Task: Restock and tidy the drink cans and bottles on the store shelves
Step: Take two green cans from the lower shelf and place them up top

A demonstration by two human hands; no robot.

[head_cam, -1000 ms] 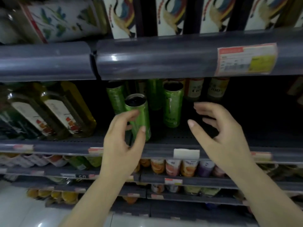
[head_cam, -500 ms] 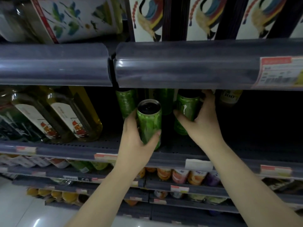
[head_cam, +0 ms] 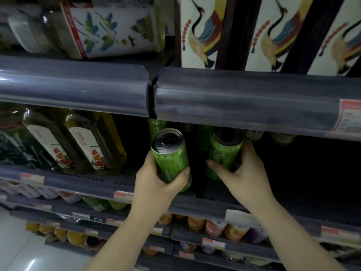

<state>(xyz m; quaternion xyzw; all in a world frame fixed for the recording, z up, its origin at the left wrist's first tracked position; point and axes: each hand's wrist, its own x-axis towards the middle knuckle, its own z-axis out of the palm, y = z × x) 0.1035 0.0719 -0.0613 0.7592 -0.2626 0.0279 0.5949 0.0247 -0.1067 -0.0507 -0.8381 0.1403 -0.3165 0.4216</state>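
Here two hands each grip one green can: the left hand wraps the tilted can, the right hand another can on the shelf; two more cans stand behind.

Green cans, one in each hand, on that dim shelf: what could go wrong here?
The left hand holds its green can tilted toward the shelf lip; a loose grip might let it tip off. The right hand reaches among packed cans behind its own can and could knock one over.
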